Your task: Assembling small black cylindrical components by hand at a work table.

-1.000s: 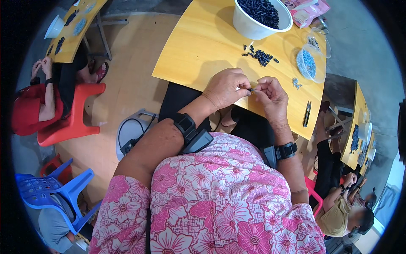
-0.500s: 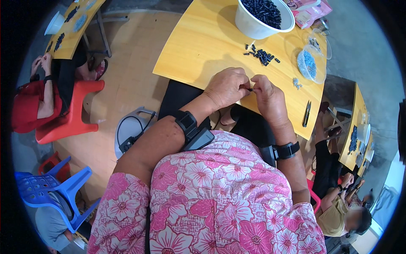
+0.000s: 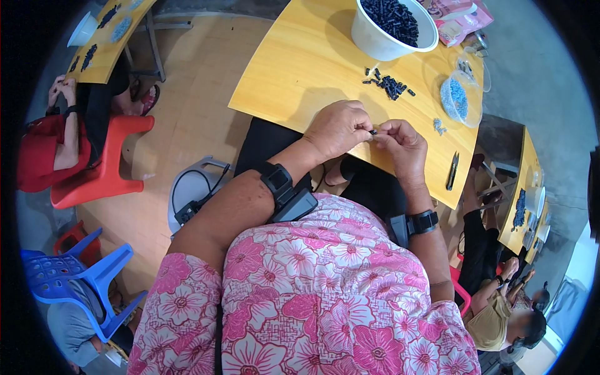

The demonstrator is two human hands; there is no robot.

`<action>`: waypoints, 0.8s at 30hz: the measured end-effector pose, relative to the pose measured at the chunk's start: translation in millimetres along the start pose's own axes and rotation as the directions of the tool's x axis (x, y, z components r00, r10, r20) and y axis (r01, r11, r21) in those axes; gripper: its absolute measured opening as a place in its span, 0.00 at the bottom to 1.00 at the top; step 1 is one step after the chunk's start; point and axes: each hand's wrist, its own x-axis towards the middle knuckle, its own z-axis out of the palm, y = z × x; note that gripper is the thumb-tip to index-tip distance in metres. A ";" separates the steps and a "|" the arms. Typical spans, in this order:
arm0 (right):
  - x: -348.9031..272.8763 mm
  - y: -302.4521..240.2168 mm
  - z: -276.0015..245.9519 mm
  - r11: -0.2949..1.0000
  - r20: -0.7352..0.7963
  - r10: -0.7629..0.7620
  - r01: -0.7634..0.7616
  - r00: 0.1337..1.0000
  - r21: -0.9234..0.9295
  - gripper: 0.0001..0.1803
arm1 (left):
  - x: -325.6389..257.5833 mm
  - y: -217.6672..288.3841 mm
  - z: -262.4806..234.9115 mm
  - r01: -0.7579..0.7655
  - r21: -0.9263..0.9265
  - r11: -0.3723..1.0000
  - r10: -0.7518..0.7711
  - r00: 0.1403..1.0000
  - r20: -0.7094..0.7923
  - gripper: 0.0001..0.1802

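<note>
Above the near edge of the yellow tabletop, my left hand pinches a small black cylindrical part between thumb and fingertips. My right hand meets it there, thumb and forefinger pinched together by the part's end. Whatever those right fingers hold is too small to make out. Beyond my hands lies a loose pile of similar black parts. A few tiny pale blue pieces are scattered to the right, near a clear round tub of blue pieces.
A white bucket full of black parts stands at the far side. Black tweezers lie near the right edge, and a pink bag sits at the back. Other people work at side tables; red and blue plastic seats stand left.
My right hand has shifted slightly nearer to me and its fingers have turned. The black part now shows more clearly in my left fingertips.
</note>
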 end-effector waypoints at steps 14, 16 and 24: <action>-6.7 10.4 0.8 0.886 -0.041 -0.297 0.259 0.954 -0.385 0.07 | 0.6 1.3 -0.8 0.064 -0.003 0.998 -0.064 0.998 0.010 0.06; -6.7 12.9 0.2 0.884 -0.043 -0.312 0.273 0.949 -0.378 0.08 | 1.8 1.9 -0.7 0.047 0.003 0.999 -0.047 0.999 0.009 0.06; -6.5 13.5 9.9 0.674 0.083 -0.574 0.527 0.815 -0.517 0.09 | -1.4 -2.5 2.3 0.017 0.086 0.996 -0.020 0.999 0.039 0.06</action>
